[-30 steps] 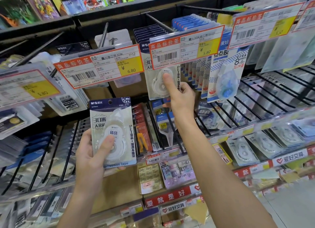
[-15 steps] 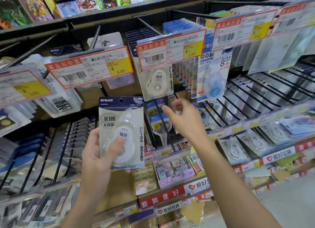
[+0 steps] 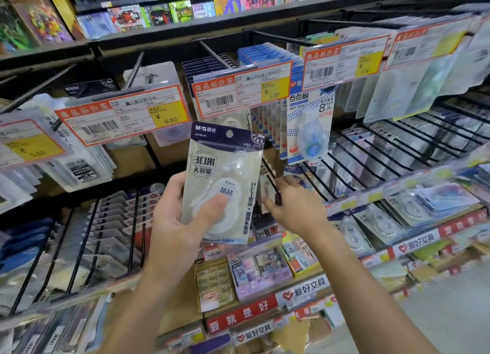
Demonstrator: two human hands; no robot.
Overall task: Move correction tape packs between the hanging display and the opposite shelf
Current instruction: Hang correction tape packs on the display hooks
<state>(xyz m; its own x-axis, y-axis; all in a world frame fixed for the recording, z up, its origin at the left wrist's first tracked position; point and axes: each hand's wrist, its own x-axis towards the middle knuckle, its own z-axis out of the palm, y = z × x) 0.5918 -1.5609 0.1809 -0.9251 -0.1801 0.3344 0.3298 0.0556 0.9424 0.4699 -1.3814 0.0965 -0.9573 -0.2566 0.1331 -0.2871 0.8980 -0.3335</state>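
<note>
My left hand (image 3: 175, 221) holds a correction tape pack (image 3: 220, 168) upright in the middle of the view, thumb on its clear blister, fingers behind it. The pack has a dark blue header and a white tape dispenser inside. My right hand (image 3: 299, 208) hangs just right of the pack's lower edge, fingers loosely extended toward it, holding nothing. Behind the pack, more packs of the same kind (image 3: 209, 67) hang on a peg of the hanging display, partly hidden by a price tag (image 3: 241, 91).
A blue dot tape pack (image 3: 310, 125) hangs to the right. Black pegs with price tags (image 3: 122, 115) stick out toward me at chest height. Wire-divided sloping trays (image 3: 384, 155) of stationery lie below, with small eraser boxes (image 3: 254, 271) under my hands.
My right hand has dropped from the pack hanging on the peg to beside the held pack. My left hand has lifted its pack up and to the right.
</note>
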